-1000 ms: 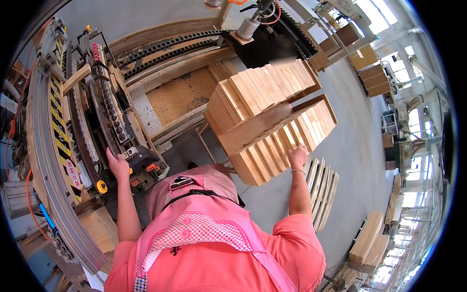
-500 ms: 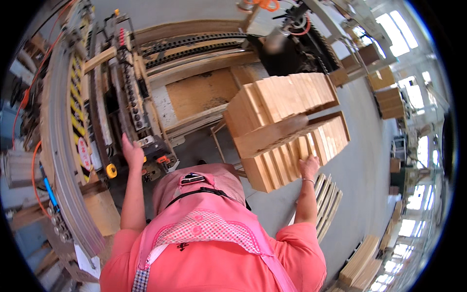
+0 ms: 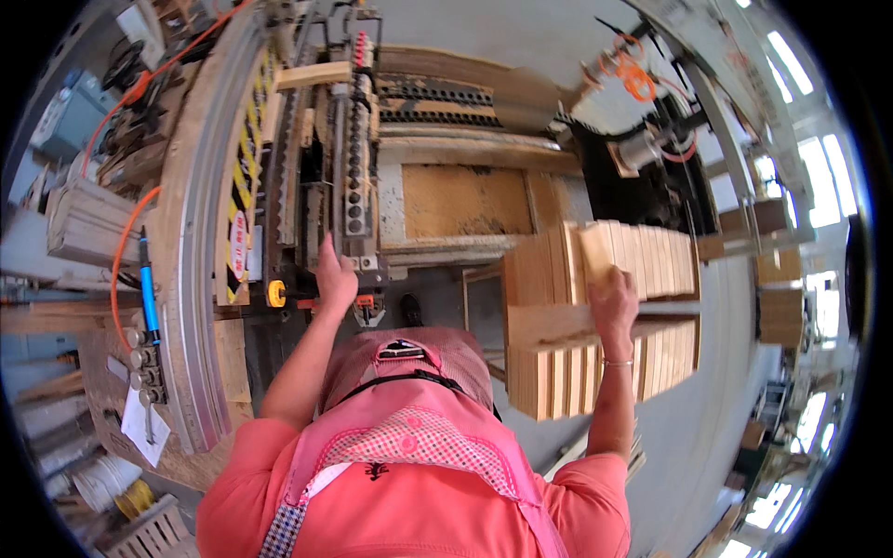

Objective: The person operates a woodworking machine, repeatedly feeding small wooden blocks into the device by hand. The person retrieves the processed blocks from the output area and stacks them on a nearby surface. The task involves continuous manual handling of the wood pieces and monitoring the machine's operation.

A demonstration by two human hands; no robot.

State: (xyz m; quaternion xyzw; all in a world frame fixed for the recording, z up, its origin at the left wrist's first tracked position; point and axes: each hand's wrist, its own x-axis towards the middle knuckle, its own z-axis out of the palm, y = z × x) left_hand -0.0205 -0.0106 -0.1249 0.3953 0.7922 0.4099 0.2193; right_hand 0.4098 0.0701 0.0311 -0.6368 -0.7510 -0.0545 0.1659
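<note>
My right hand (image 3: pixel 614 302) is closed on the near end of a light wooden block (image 3: pixel 595 249), which tilts up from the far row of the stack. Two rows of similar wooden blocks (image 3: pixel 665 260) stand side by side on my right, with a gap between them. In front of me on the left, my left hand (image 3: pixel 337 279) is beside the near end of the machine's rail (image 3: pixel 355 200). One finger points up, the others are partly bent, and nothing shows in that hand.
A yellow knob (image 3: pixel 276 294) sticks out left of my left hand. Beyond lies a framed wooden panel (image 3: pixel 465 200) with black chain tracks behind it. An orange coiled hose (image 3: pixel 636 82) hangs at the far right. A metal rail (image 3: pixel 191 279) with a blue air gun (image 3: pixel 149 293) runs along the left.
My right hand has gone from the near row to the far row and now grips a tilted block. The view has turned and shifted; my left hand stays by the machine.
</note>
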